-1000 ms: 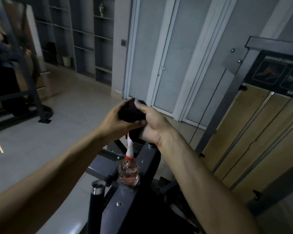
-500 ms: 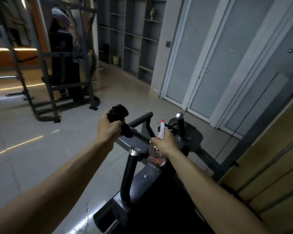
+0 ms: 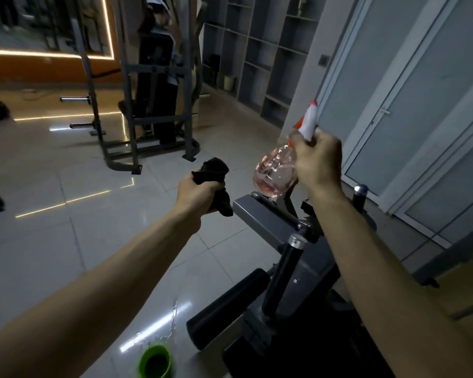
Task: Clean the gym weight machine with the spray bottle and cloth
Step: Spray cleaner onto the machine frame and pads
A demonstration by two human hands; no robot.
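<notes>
So, head cam: the bottle [image 3: 275,173] was sitting on the machine [image 3: 260,212] a moment ago; now the right hand [image 3: 317,162] grips its neck and has it lifted just over the frame; the left hand [image 3: 198,196] still clutches the cloth [image 3: 213,167], off to the machine's left. Guessing a spray comes next, then wiping.

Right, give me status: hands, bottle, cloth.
Left hand grips black cloth. Right hand holds spray bottle above machine frame. Green cup on floor, near machine base.
</notes>
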